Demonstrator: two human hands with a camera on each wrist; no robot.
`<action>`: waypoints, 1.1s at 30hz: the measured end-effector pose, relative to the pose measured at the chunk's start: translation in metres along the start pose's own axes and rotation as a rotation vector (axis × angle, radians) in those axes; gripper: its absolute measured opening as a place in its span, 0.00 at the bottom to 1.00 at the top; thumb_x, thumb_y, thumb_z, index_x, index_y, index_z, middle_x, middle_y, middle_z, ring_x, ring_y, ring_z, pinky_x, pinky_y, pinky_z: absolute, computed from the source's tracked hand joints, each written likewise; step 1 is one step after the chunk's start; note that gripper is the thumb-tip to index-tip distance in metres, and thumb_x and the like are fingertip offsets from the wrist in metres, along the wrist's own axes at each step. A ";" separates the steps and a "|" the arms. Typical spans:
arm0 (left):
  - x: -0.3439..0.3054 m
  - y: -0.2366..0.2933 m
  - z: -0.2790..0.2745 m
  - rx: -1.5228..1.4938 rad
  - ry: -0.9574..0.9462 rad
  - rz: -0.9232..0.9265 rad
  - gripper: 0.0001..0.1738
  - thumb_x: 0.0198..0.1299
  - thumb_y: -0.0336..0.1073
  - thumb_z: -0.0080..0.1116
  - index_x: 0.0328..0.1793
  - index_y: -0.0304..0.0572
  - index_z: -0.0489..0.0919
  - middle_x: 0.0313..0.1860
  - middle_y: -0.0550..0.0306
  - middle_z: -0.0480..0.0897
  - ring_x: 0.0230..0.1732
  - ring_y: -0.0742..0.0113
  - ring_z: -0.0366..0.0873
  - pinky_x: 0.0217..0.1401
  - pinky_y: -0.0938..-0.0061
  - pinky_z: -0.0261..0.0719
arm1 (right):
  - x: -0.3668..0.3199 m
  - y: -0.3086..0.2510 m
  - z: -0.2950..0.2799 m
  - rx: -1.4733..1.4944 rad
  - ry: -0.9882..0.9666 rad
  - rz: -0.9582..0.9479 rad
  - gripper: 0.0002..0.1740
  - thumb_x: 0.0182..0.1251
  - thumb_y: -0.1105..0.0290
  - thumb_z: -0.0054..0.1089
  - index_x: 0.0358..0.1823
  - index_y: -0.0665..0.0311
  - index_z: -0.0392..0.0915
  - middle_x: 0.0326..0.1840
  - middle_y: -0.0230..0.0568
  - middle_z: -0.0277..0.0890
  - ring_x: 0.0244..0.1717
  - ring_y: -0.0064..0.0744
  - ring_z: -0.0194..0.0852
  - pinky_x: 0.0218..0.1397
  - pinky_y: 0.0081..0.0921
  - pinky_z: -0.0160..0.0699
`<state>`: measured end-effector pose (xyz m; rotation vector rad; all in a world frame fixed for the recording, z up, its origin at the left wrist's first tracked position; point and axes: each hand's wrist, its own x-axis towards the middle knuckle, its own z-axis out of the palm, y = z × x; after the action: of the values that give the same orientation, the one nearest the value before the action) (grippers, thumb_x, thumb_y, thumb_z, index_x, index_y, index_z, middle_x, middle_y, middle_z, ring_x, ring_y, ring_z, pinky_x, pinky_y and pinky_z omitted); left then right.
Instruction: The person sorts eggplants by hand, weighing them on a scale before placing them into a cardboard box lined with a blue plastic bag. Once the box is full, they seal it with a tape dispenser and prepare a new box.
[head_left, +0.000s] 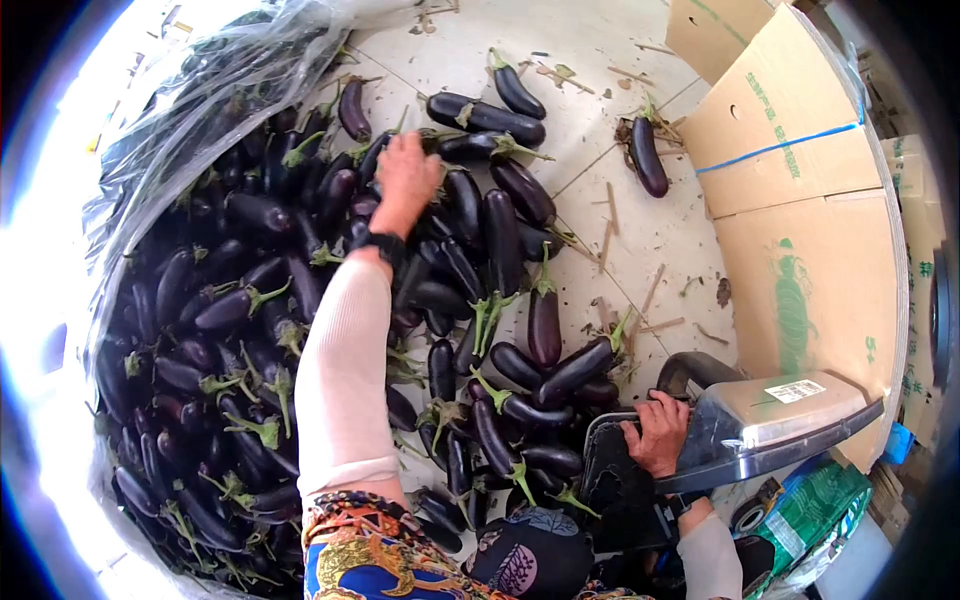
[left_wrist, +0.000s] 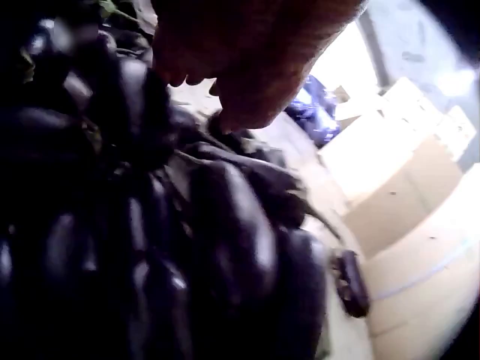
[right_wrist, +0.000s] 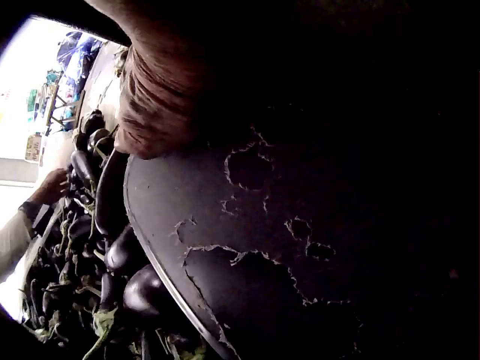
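My left hand (head_left: pixel 407 180) reaches over the far part of a large eggplant heap (head_left: pixel 250 210), palm down. In the left wrist view its bent fingers (left_wrist: pixel 247 97) hang just above several dark eggplants (left_wrist: pixel 232 232), with nothing plainly held between them. Low on the right, my right hand (head_left: pixel 660 432) grips the edge of a black seat-like piece (head_left: pixel 612 470). Its cover (right_wrist: pixel 217 202) is cracked and peeling in the right wrist view. A grey shell (head_left: pixel 770 410) with a white label adjoins this piece. Loose eggplants (head_left: pixel 575 370) lie close by the black edge.
Clear plastic sheeting (head_left: pixel 200 120) drapes over the heap's left and far side. A tall cardboard box (head_left: pixel 800 200) stands on the right. One eggplant (head_left: pixel 647 155) lies apart on the tiled floor among dry stalks. A green bag (head_left: pixel 820 510) sits at lower right.
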<state>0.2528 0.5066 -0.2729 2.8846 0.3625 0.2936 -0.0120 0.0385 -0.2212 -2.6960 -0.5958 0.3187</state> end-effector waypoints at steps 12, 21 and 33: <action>0.031 -0.013 0.020 0.255 -0.309 -0.344 0.20 0.55 0.41 0.60 0.53 0.42 0.79 0.52 0.42 0.84 0.54 0.45 0.82 0.56 0.53 0.78 | 0.002 0.002 0.004 -0.034 0.005 -0.032 0.19 0.56 0.55 0.64 0.39 0.65 0.79 0.40 0.43 0.78 0.57 0.47 0.72 0.60 0.46 0.62; -0.032 0.002 -0.044 0.066 -0.633 -0.035 0.31 0.39 0.46 0.71 0.52 0.41 0.81 0.47 0.40 0.84 0.50 0.43 0.82 0.50 0.55 0.82 | 0.001 0.002 0.007 -0.029 0.027 -0.028 0.20 0.58 0.54 0.62 0.38 0.66 0.79 0.40 0.45 0.78 0.57 0.48 0.72 0.60 0.47 0.62; -0.177 0.084 -0.114 -0.607 -1.074 0.172 0.29 0.41 0.41 0.68 0.53 0.41 0.78 0.40 0.45 0.84 0.42 0.53 0.83 0.48 0.63 0.81 | 0.001 0.001 0.002 -0.105 -0.006 -0.057 0.22 0.60 0.53 0.60 0.37 0.69 0.78 0.42 0.48 0.78 0.59 0.49 0.70 0.62 0.48 0.60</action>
<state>0.0777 0.4018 -0.1741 2.0686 -0.1561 -0.9224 -0.0113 0.0390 -0.2239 -2.7729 -0.7089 0.2874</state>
